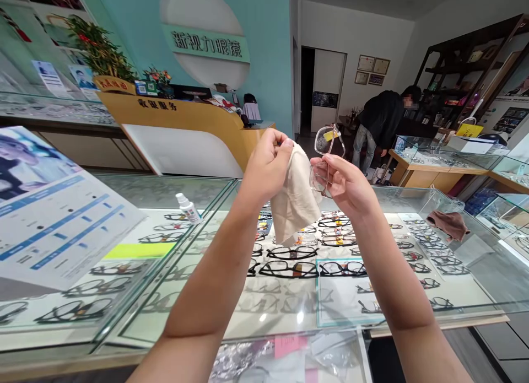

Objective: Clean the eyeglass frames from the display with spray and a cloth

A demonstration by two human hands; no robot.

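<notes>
Pinched in the fingers of my left hand (268, 165) is a beige cleaning cloth (294, 198), which hangs down in folds. My right hand (347, 182) grips a pair of clear-lensed eyeglasses (329, 140) by the middle, turned upright so that one lens is above the fingers and the other below. A yellow tag shows on the upper lens. The cloth's edge is close beside the lower lens; whether they touch I cannot tell. Both hands are raised above a glass display case (285, 330) with rows of eyeglasses (289, 268) inside.
A white spray bottle (188, 208) stands on the glass at left, near a tilted printed card (53, 206). A brown cloth (448, 224) lies on the case at right. An open drawer (285, 363) sits below. A person (382, 121) in dark clothes bends over at the back right.
</notes>
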